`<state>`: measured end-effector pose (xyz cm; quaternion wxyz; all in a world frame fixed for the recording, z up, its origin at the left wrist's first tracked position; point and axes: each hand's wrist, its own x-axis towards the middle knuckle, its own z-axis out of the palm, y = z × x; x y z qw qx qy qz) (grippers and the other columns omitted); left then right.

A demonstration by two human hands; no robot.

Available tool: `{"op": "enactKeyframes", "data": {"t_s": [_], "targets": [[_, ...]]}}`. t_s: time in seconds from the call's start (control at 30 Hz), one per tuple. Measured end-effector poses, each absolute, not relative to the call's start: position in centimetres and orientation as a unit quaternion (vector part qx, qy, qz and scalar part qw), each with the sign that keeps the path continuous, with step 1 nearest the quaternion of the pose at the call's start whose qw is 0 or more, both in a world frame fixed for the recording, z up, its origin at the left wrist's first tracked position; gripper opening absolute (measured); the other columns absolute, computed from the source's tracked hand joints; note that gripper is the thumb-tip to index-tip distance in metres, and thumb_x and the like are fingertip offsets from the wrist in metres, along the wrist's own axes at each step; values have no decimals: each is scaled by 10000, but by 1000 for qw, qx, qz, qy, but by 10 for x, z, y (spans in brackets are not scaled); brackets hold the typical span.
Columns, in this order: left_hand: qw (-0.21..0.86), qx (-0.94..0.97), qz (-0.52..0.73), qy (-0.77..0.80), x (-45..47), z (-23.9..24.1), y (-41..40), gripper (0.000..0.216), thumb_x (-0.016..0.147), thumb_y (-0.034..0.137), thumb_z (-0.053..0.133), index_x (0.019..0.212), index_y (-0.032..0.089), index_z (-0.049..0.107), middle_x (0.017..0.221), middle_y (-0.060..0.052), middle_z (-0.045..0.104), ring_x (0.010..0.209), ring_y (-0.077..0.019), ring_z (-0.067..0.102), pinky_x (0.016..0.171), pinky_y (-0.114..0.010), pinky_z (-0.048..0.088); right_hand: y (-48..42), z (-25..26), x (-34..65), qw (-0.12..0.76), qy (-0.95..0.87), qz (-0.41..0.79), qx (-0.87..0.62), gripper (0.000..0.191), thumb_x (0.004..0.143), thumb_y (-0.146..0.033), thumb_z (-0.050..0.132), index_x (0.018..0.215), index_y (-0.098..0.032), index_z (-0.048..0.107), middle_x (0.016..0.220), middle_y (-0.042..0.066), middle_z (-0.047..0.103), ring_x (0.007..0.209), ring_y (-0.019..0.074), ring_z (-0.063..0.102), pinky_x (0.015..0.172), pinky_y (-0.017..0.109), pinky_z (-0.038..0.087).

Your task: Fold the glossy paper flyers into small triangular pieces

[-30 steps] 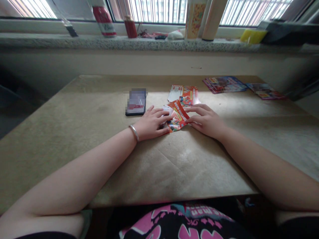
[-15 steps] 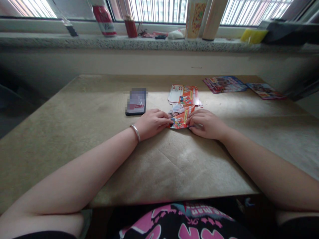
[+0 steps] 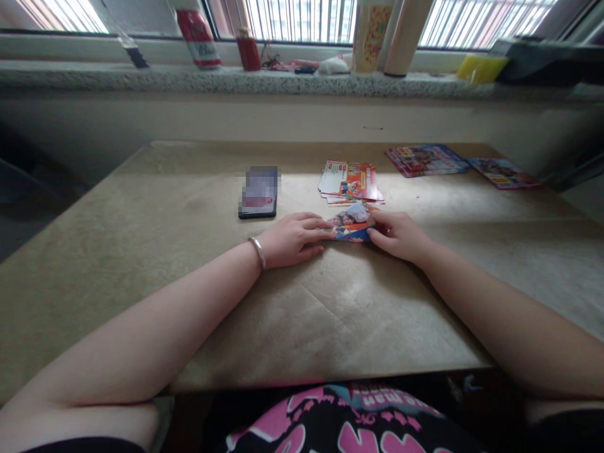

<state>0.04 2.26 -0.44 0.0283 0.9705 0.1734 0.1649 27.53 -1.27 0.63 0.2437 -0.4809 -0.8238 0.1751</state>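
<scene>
A colourful printed card (image 3: 350,221), folded, lies on the table between my hands, with its orange, blue and photo-like areas showing. My right hand (image 3: 396,234) pinches its right end between thumb and fingers. From the other side, my left hand (image 3: 295,239), a silver bangle at the wrist, lies with fingers stretched out and their tips on the card's left end. Just behind the card is a loose stack of orange and white printed cards (image 3: 352,180). To the left rests a dark phone (image 3: 258,194), its screen blurred out.
Further printed sheets (image 3: 427,160) lie at the table's back right, beside another small pile (image 3: 504,173). On the stone windowsill (image 3: 292,82) stand a red can (image 3: 198,38), a red jar (image 3: 248,50), a tall bottle (image 3: 408,38) and a yellow object (image 3: 482,68).
The card has been turned or folded over, so a blue strip now shows along its near edge. My left fingers have straightened, and my right hand has shifted slightly right.
</scene>
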Motion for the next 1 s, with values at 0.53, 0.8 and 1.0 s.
{"op": "enactKeyframes", "data": {"t_s": [0.53, 0.8, 1.0], "targets": [[77, 964, 149, 207, 3, -1, 16, 573, 878, 187, 537, 1428, 156, 380, 1242, -133, 603, 1137, -228, 565, 986, -397, 497, -5, 3, 273, 235, -720, 170, -630, 171, 767, -360, 573, 707, -211, 517, 611, -7, 573, 554, 132, 486, 556, 271, 339], [28, 969, 167, 178, 4, -3, 17, 396, 932, 195, 464, 1323, 153, 510, 1253, -134, 608, 1125, -214, 579, 966, -396, 514, -4, 1, 274, 216, -734, 162, -623, 178, 769, -361, 604, 697, -213, 538, 635, -3, 600, 571, 140, 525, 537, 267, 344], [-2, 968, 152, 199, 5, -4, 14, 448, 920, 188, 466, 1367, 150, 472, 1342, -138, 541, 1182, -218, 560, 994, -386, 503, -5, 4, 272, 199, -748, 128, -620, 171, 786, -317, 586, 674, -213, 510, 646, 6, 604, 586, 140, 525, 544, 263, 343]]}}
